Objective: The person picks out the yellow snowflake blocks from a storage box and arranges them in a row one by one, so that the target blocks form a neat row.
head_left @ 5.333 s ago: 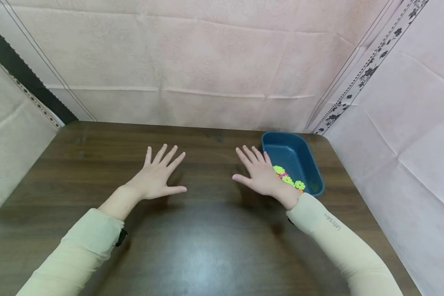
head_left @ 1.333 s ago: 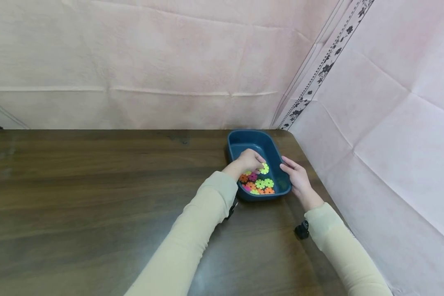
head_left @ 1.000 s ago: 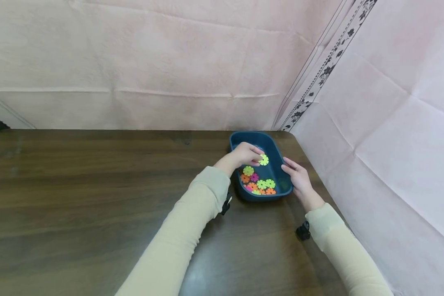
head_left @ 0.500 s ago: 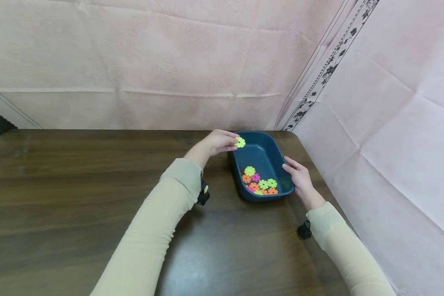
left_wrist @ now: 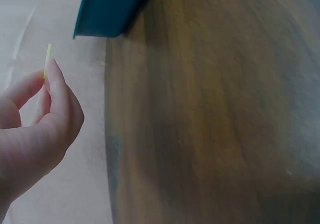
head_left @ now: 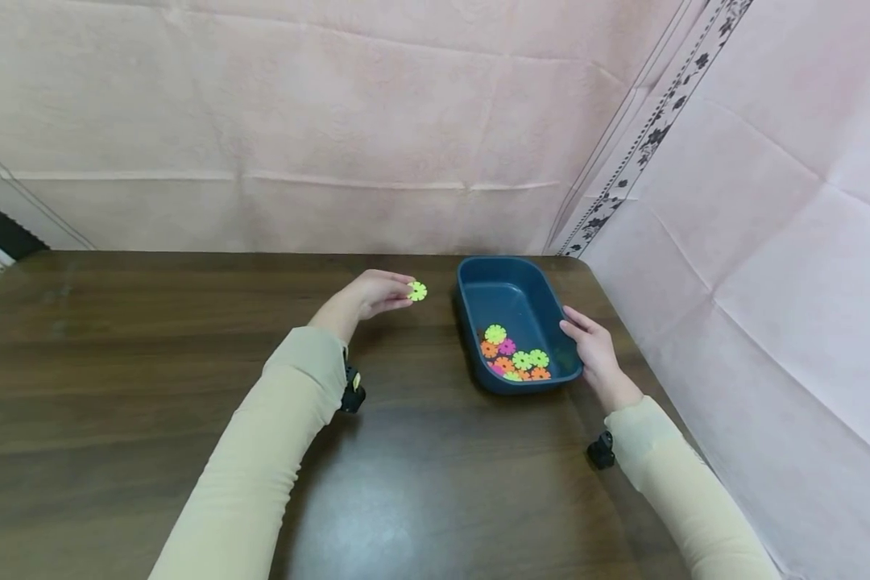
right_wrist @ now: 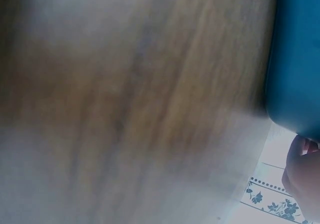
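Note:
In the head view my left hand (head_left: 368,298) pinches a yellow-green snowflake building disc (head_left: 417,292) between thumb and fingertips, above the table left of a blue plastic tray (head_left: 471,334). The left wrist view shows this disc (left_wrist: 47,59) edge-on, thin and upright in the pinch. My right hand (head_left: 596,354) holds the tray's right wall, with the thumb at the rim. The right wrist view catches only part of that hand (right_wrist: 304,176), against the tray's side (right_wrist: 297,59). Several orange, pink and yellow-green discs (head_left: 522,360) lie in the tray's near end.
A dark brown wooden table (head_left: 152,387) carries the tray near its far right corner. Pale cloth (head_left: 319,121) hangs behind the table, and another cloth (head_left: 790,242) covers the right side. Small black cameras (head_left: 600,451) sit on both wrists.
My left hand has lifted the yellow-green disc out of the tray and carried it left over the table. The right hand stays at the tray's right side. Earlier, both hands were spread open.

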{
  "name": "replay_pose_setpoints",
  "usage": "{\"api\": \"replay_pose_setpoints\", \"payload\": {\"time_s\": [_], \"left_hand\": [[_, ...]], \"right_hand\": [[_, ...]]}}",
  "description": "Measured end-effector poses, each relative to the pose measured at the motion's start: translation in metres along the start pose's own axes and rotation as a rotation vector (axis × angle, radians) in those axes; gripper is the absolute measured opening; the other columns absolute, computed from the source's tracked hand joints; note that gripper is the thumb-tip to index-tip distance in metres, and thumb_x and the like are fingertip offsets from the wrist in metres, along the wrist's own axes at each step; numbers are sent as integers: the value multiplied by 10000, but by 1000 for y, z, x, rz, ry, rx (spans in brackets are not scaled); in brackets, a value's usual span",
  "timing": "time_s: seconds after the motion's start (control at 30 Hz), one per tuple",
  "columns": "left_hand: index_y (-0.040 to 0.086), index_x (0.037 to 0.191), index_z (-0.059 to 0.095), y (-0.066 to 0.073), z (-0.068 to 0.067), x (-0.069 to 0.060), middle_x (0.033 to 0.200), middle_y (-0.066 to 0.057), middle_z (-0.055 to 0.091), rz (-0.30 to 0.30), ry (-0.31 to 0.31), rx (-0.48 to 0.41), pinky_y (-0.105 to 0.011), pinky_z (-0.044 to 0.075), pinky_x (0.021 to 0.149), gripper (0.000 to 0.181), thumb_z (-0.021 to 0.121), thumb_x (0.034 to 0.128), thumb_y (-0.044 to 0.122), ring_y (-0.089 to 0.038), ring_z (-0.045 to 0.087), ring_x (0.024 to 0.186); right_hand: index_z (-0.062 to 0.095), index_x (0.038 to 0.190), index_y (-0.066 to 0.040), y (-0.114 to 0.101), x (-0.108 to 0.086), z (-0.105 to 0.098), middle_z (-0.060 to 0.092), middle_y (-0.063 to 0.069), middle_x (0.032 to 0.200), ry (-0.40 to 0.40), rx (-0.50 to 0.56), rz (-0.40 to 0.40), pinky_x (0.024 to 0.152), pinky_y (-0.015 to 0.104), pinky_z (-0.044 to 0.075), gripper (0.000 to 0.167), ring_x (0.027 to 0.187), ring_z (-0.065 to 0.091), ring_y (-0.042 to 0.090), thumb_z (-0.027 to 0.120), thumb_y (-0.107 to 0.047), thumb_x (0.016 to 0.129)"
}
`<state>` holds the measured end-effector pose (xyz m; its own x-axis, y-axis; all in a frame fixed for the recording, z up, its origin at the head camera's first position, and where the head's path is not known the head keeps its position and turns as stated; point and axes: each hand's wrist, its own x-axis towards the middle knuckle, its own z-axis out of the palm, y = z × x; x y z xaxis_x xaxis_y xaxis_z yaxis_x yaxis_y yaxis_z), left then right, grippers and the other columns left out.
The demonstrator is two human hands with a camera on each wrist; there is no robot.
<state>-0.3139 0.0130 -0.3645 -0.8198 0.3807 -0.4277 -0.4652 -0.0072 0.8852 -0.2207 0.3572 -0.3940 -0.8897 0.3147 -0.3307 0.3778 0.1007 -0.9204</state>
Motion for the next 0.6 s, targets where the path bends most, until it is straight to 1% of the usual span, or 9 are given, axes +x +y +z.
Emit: {"api": "replay_pose_setpoints", "payload": {"time_s": [0.17, 0.3, 0.47, 0.6], "left_hand": [[-49, 1352, 441, -12, -10, 0, 920, -38, 540, -35, -1, 26, -136, 544, 683, 442, 493, 913, -60, -54, 559, 723], [-43, 1347, 450, -20, -14, 0, 1003, -72, 533, -64, -6, 69, -138, 546, 692, 437, 491, 912, -62, -53, 568, 725], [-56, 1340, 453, -31, -16, 0, 1070, -102, 524, -93, -25, 128, -130, 538, 667, 442, 480, 900, -92, -49, 569, 702], [-64, 1315, 482, -37, -15, 0, 1073, -103, 536, -101, -25, 216, -137, 535, 657, 420, 486, 895, -92, -51, 562, 689]], "right_hand": [[367, 1437, -184, 0, -1, 0, 224, 13, 1558, -2, 1, -3, 1181, 372, 214, 501, 1438, 197, 184, 517, -237, 963], [365, 1438, -188, 0, 0, 0, 229, 15, 1557, -5, -2, -1, 1178, 376, 220, 501, 1437, 201, 185, 516, -241, 963], [372, 1435, -187, 0, 0, 1, 237, 19, 1554, -1, -10, -1, 1179, 377, 219, 499, 1435, 207, 189, 518, -244, 962], [362, 1439, -172, 0, -1, 0, 231, 27, 1555, 0, -14, -12, 1181, 375, 214, 502, 1436, 203, 192, 512, -242, 965]]}}
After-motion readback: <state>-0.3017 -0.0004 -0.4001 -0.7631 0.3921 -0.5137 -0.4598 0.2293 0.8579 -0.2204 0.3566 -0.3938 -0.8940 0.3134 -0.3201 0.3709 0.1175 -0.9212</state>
